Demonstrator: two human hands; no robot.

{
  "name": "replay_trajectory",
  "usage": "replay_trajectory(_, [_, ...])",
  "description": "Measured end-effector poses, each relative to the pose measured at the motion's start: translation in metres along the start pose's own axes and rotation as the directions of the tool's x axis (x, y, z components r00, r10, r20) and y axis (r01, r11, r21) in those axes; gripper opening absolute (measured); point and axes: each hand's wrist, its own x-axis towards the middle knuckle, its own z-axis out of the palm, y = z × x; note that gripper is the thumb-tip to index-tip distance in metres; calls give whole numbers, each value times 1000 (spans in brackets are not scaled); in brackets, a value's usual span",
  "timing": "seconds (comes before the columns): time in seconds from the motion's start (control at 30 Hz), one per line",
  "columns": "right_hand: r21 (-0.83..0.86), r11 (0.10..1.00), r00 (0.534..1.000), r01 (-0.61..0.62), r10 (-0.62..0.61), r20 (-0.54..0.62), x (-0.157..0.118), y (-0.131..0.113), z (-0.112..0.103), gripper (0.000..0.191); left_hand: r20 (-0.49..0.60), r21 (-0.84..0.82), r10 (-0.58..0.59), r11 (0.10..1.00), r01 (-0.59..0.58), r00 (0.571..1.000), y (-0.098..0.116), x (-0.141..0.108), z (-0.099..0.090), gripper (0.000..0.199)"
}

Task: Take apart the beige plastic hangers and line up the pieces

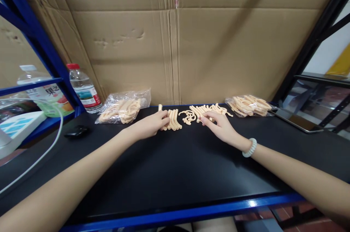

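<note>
Several small beige curved plastic parts lie in two loose groups at the back of a black tabletop (175, 166). My left hand (149, 126) is closed around one of these parts, whose end sticks up above the fist, right beside a neat row of parts (173, 119). My right hand (220, 126), with a pale bead bracelet at the wrist, rests its fingertips on the second group of parts (203, 109) and pinches one of them.
A clear bag of the same parts (123, 109) lies at the back left, another bag (248, 105) at the back right. A water bottle (83, 89) and a black mouse (76, 131) sit left. A tablet (295, 120) lies right. Cardboard (175, 42) walls the back.
</note>
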Motion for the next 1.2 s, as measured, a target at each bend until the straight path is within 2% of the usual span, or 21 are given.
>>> replay_trajectory(0.17, [-56,998,999,29,-28,25,2,0,-2,28,18,47,42,998,-43,999,-4,-1,3,42])
replay_trajectory(0.33, [-187,965,979,182,-161,122,11,5,-5,20,7,68,49,996,-50,999,1,1,5,44])
replay_trajectory(0.43, [-219,946,960,238,-196,199,23,9,-2,21,-18,71,42,997,-40,999,4,1,7,44])
replay_trajectory(0.57, [-228,941,944,250,-185,272,45,15,11,23,-97,75,-38,996,46,995,5,1,13,40])
replay_trajectory(0.73, [-223,938,920,265,-176,351,58,22,33,21,-208,61,-149,984,165,967,16,5,23,21])
replay_trajectory(0.83, [-208,942,910,264,-171,378,55,27,39,21,-185,39,-157,985,167,970,28,7,30,31])
replay_trajectory(0.93, [-207,948,923,242,-159,352,50,29,31,26,-119,6,-190,981,192,975,37,8,36,40])
replay_trajectory(1.03, [-212,953,942,217,-147,301,47,29,12,29,-64,-30,-233,972,231,970,42,7,39,45])
replay_trajectory(1.2, [-214,962,968,172,-124,219,40,29,-18,26,30,-67,-242,968,243,970,40,6,38,55])
